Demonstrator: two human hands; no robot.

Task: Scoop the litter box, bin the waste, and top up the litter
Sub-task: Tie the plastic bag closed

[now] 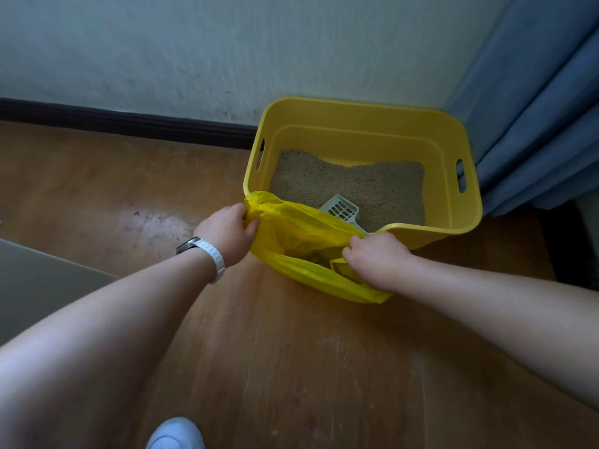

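Observation:
A yellow plastic litter box (pixel 363 115) stands on the wooden floor in the corner, with brown litter (pixel 372 186) spread over its bottom. A pale grey slotted scoop (pixel 342 209) lies in the litter by the near wall. In front of the box hangs a yellow plastic bag (pixel 301 241), held wide at its mouth. My left hand (pixel 227 231) pinches the bag's left edge. My right hand (pixel 377 259) grips the right edge. Some dark clumps show inside the bag.
A blue curtain (pixel 534 124) hangs right of the box. A white wall with a dark skirting board (pixel 129 123) runs behind. A grey surface (pixel 39 280) juts in at the left. Loose litter grains (pixel 340 350) dot the floor; a white shoe (pixel 176 434) shows at the bottom.

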